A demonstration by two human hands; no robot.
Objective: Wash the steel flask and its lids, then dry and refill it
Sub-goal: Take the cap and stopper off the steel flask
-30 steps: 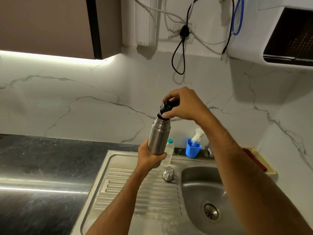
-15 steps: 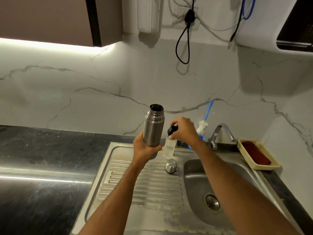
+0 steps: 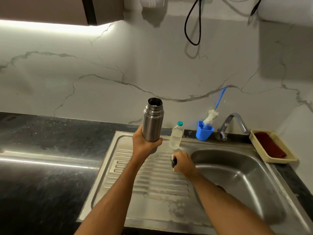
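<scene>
The left hand (image 3: 146,144) grips the steel flask (image 3: 153,122) by its lower body, upright and open-mouthed, above the drainboard (image 3: 147,182) – the right hand (image 3: 183,162) curls round the black inner lid (image 3: 174,162) low over the drainboard, beside the sink basin (image 3: 237,175). A small plastic bottle (image 3: 176,135) stands just behind, near a blue cup (image 3: 204,132) with a brush

plastic bottle (image 3: 176,137) behind, basin (image 3: 245,184) open rightward
</scene>
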